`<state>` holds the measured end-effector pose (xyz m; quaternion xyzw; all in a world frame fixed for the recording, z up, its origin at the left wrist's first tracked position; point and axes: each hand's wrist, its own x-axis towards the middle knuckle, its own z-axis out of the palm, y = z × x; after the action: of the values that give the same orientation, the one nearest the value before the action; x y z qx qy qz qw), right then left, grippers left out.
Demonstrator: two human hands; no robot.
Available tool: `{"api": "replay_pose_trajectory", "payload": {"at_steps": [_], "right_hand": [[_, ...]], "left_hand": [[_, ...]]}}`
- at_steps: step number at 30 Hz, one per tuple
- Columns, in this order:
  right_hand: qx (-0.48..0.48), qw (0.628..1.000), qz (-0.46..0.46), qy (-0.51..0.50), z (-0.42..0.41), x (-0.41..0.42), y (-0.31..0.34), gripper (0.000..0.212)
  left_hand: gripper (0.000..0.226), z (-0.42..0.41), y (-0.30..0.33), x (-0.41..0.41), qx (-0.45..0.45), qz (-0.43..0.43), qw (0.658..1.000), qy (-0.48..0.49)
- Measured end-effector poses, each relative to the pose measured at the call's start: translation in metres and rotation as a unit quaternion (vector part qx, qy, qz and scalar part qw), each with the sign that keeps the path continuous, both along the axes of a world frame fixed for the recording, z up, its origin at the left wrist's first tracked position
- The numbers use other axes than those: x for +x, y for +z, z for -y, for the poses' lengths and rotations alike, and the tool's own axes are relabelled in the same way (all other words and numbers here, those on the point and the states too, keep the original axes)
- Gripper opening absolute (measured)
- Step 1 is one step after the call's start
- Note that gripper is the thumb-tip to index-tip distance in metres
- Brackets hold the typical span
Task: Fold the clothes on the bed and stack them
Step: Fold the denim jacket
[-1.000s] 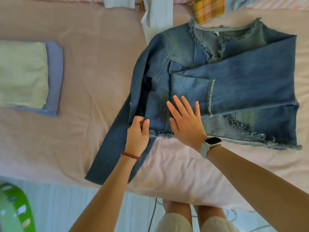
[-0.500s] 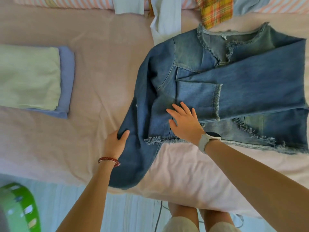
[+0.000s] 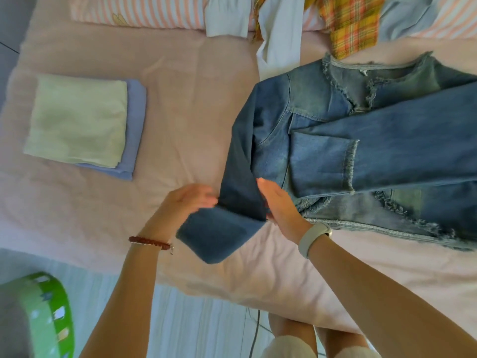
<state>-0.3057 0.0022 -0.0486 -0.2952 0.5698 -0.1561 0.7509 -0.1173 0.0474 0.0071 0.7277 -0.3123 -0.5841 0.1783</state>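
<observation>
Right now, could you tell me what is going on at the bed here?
A person is folding a denim jacket laid flat on the bed. One sleeve already lies folded across its front. The other sleeve hangs toward the bed's near edge, with the left hand at its outer side and the right hand flat against its inner side. Two folded items, pale green on blue, are stacked further left. More unfolded clothes wait near the pillows.
</observation>
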Motion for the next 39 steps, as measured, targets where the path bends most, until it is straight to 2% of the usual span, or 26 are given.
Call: {"api": "replay_pose_trajectory", "payload": {"at_steps": [2,3,5,7,10,12,14,16,18,20,21,23,24,26,28,30,32,35,37,39], "right_hand": [[-0.026,0.996,-0.063,0.054,-0.007,0.002,-0.007,0.029],[-0.028,0.991,-0.096,0.088,-0.011,0.005,-0.01,0.027],[-0.045,0.973,-0.166,0.152,-0.015,0.012,-0.013,0.018],[-0.083,0.957,-0.195,0.198,-0.013,0.016,-0.008,0.015],[-0.136,0.96,-0.113,0.218,0.002,0.009,0.02,0.013],[-0.117,0.974,-0.037,0.189,0.019,-0.012,0.046,0.006],[-0.085,0.984,0.003,0.157,0.044,-0.045,0.07,0.01],[-0.113,0.983,-0.036,0.139,0.07,-0.085,0.09,0.015],[-0.193,0.961,-0.155,0.125,0.095,-0.13,0.096,0.021],[-0.255,0.906,-0.325,0.098,0.112,-0.174,0.085,0.031],[-0.259,0.881,-0.391,0.062,0.116,-0.194,0.076,0.037],[-0.245,0.858,-0.451,0.002,0.112,-0.221,0.059,0.046],[-0.248,0.849,-0.466,0.013,0.104,-0.227,0.049,0.048],[-0.281,0.821,-0.487,0.102,0.079,-0.227,0.029,0.05],[-0.317,0.797,-0.478,0.187,0.05,-0.219,0.012,0.055],[-0.298,0.791,-0.474,0.246,0.028,-0.211,-0.005,0.068],[-0.232,0.812,-0.473,0.25,0.016,-0.203,-0.02,0.081],[-0.175,0.869,-0.45,0.104,0.021,-0.19,-0.024,0.086],[-0.153,0.883,-0.444,-0.006,0.033,-0.187,-0.023,0.083],[-0.105,0.89,-0.441,-0.059,0.048,-0.193,-0.021,0.07]], "left_hand": [[0.025,-0.004,-0.019,0.005,0.0,0.109,0.994,0.012],[0.027,-0.009,-0.028,0.004,0.022,0.115,0.993,-0.005],[0.029,-0.021,-0.039,-0.003,0.078,0.065,0.995,-0.004],[0.026,-0.025,-0.041,-0.011,0.057,0.059,0.996,0.036],[0.019,-0.013,-0.038,-0.015,-0.036,0.089,0.989,0.116],[0.019,0.006,-0.028,-0.022,-0.086,0.105,0.985,0.105],[0.027,0.032,-0.015,-0.037,-0.139,0.129,0.98,0.051],[0.033,0.061,-0.002,-0.061,-0.19,0.144,0.971,-0.008],[0.038,0.088,0.002,-0.09,-0.248,0.169,0.95,-0.09],[0.051,0.11,-0.007,-0.12,-0.269,0.213,0.917,-0.202],[0.055,0.119,-0.014,-0.135,-0.259,0.247,0.9,-0.249],[0.059,0.134,-0.032,-0.162,-0.206,0.303,0.87,-0.33],[0.062,0.141,-0.042,-0.171,-0.182,0.318,0.855,-0.366],[0.067,0.152,-0.058,-0.182,-0.145,0.337,0.83,-0.42],[0.072,0.156,-0.07,-0.184,-0.13,0.357,0.818,-0.431],[0.074,0.149,-0.074,-0.184,-0.141,0.379,0.822,-0.4],[0.076,0.134,-0.075,-0.185,-0.158,0.393,0.836,-0.349],[0.079,0.102,-0.079,-0.185,-0.17,0.359,0.877,-0.269],[0.073,0.085,-0.082,-0.185,-0.165,0.3,0.913,-0.221],[0.06,0.076,-0.081,-0.185,-0.153,0.239,0.944,-0.169]]}}
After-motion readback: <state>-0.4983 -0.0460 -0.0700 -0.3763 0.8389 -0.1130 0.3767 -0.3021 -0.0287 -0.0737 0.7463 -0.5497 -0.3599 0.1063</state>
